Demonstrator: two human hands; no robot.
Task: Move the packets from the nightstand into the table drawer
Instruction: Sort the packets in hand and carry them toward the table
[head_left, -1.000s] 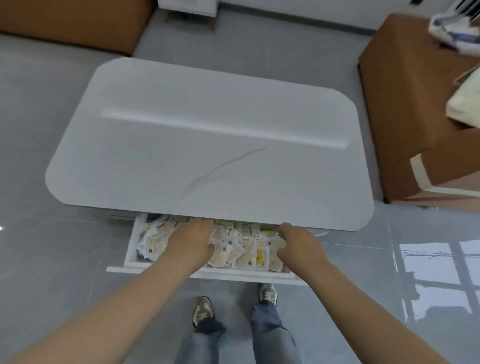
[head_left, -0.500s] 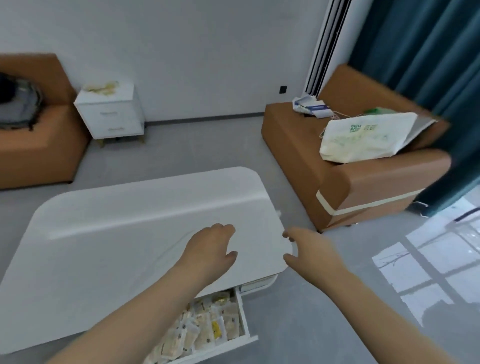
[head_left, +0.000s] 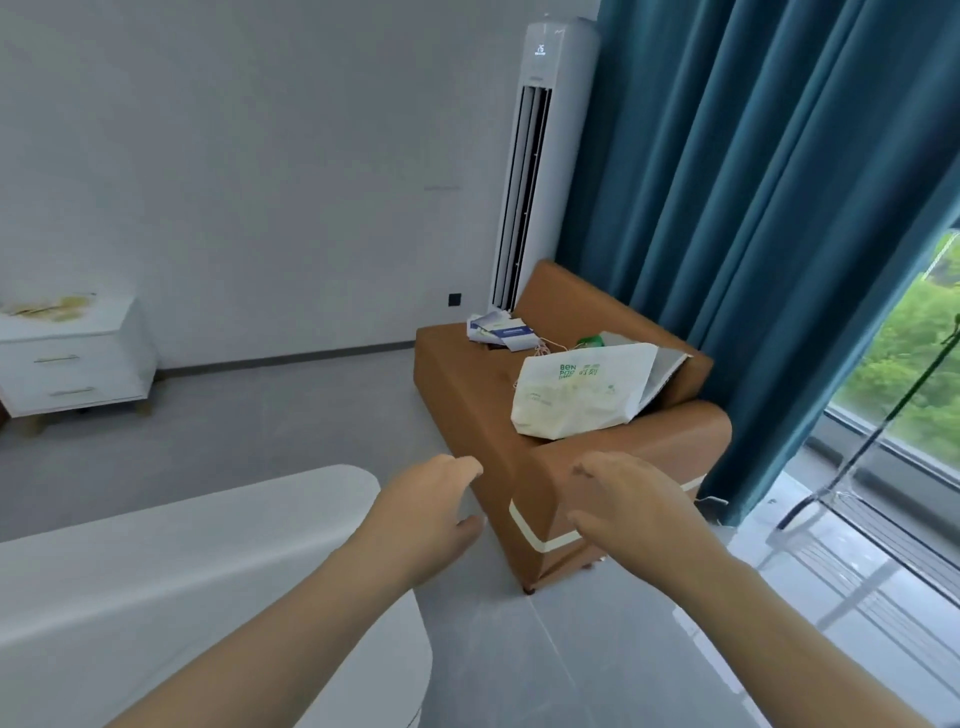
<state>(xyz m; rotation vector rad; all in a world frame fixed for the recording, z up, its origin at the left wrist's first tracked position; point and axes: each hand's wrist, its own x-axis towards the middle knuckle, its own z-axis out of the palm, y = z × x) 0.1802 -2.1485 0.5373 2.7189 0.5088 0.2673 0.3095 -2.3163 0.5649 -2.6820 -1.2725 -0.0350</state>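
Holds left hand (head_left: 431, 512) and right hand (head_left: 623, 501) out in the air, near, side by side and apart, palms down, fingers loose and slightly spread, gripping nothing. Crosses the left forearm over the right end of the white table (head_left: 182, 582), cut off at the left and bottom edges, with its drawer out of sight. Finds the packets (head_left: 49, 307) far left, on top of the white nightstand (head_left: 78, 374). Shows them only as a blurred yellowish heap, too unclear to count, with the nightstand's left side cut off. Faces a brown sofa (head_left: 457, 374) just beyond the hands, bearing a white bag (head_left: 576, 400) with green print and some booklets (head_left: 501, 332) at its far end. Makes out a tall white air conditioner (head_left: 550, 104) and a teal curtain (head_left: 753, 208) behind.
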